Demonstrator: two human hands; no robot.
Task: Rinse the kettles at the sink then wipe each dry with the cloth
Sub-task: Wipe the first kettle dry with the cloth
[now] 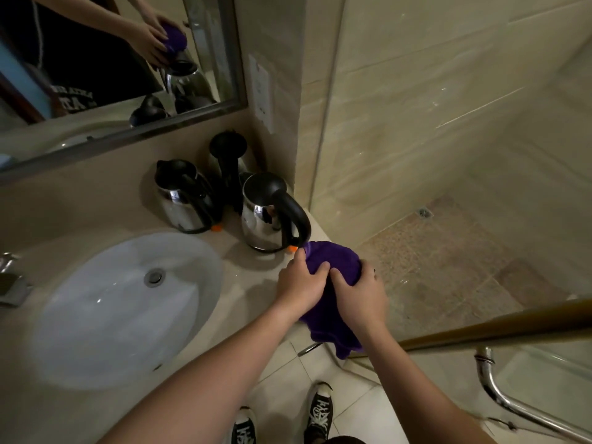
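Purple cloth gripped by both hands' curled fingers, over counter edge.

Purple cloth; black-and-chrome kettles; white sink.

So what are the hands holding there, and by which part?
Both the left hand and the right hand grip the purple cloth by its bunched upper part; its lower end hangs loose.

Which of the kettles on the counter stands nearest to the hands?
The right kettle, beside the wall corner; its black handle points toward the purple cloth both hands grip. The left kettle and the back one stand farther away.
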